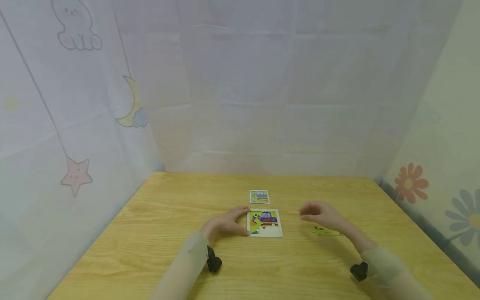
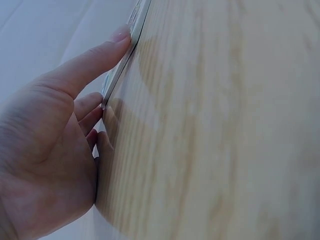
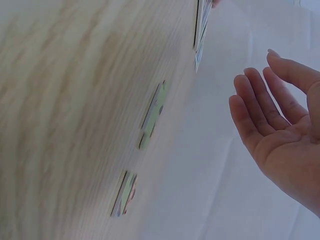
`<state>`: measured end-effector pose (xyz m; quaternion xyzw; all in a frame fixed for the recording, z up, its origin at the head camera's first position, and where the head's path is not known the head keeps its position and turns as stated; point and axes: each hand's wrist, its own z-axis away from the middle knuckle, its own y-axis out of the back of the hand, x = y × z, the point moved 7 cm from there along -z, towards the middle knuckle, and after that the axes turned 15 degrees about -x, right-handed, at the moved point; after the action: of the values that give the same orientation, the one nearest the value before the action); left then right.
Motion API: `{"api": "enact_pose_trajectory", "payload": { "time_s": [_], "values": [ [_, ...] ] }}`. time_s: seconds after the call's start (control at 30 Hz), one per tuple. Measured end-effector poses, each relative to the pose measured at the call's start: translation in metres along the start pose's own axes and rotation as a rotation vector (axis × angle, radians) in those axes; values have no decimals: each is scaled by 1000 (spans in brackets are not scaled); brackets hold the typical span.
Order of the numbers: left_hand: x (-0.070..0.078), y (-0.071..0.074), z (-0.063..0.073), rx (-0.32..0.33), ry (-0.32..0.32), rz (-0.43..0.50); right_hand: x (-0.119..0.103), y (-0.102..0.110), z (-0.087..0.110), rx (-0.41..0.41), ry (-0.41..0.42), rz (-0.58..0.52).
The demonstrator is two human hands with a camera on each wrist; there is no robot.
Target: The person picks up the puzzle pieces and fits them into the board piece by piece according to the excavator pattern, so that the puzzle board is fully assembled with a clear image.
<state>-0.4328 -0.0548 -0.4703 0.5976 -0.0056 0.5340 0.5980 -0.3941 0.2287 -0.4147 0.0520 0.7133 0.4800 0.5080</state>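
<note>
A square picture puzzle board [image 1: 276,231] with a pale frame lies on the table, showing a purple digger on green with a white part low in the picture. My left hand [image 1: 228,221] touches its left side, thumb at the near corner and fingertips at the far corner. In the left wrist view the thumb [image 2: 95,62] lies against the board's edge. My right hand [image 1: 320,213] hovers right of the board, fingers loosely bent, holding nothing. Below it are loose green puzzle pieces [image 1: 326,231]; the right wrist view shows one piece [image 3: 154,115] and another piece [image 3: 125,192] flat on the wood.
Behind the board lies a small picture card [image 1: 260,196] with a similar digger. The wooden table [image 1: 180,200] meets a pale hanging cloth [image 1: 240,104] at the back and printed cloths at both sides. Each wrist wears a small black device.
</note>
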Motion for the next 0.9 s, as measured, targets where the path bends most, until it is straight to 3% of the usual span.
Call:
{"api": "enact_pose_trajectory", "payload": {
  "time_s": [0.5,0.9],
  "values": [
    [1,0,-1,-3,10,-46,25,9,31,0,-54,56],
    [0,-1,0,-1,13,-35,41,10,37,-13,-112,62]
  ]
}}
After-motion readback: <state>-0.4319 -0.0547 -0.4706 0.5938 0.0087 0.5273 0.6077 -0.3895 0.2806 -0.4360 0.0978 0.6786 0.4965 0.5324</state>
